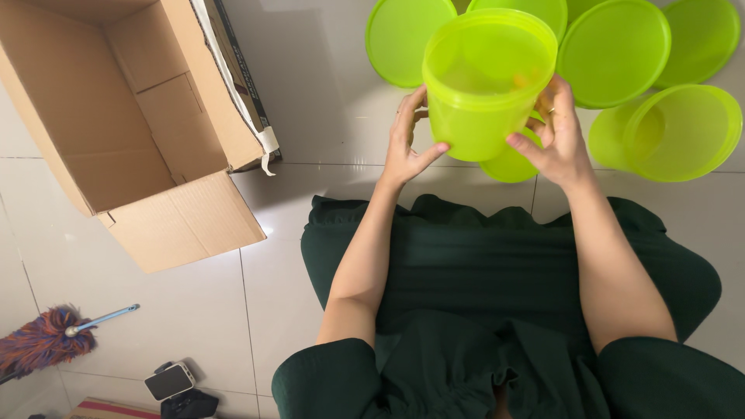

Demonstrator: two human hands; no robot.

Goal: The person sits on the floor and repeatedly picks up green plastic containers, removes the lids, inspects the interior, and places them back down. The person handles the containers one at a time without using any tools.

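I hold a translucent lime-green plastic container (485,81) up above the tiled floor, its open mouth toward me. My left hand (407,143) grips its left side and my right hand (555,132) grips its right side. Under it lies a green lid (508,165), partly hidden. Several round green lids (613,50) lie flat on the floor beyond it, and another green container (675,132) lies on its side at the right.
An open, empty cardboard box (132,116) lies tipped on the floor at the left. A feather duster (46,337) and a phone (169,381) lie at the lower left. My lap in dark green cloth (497,310) fills the bottom.
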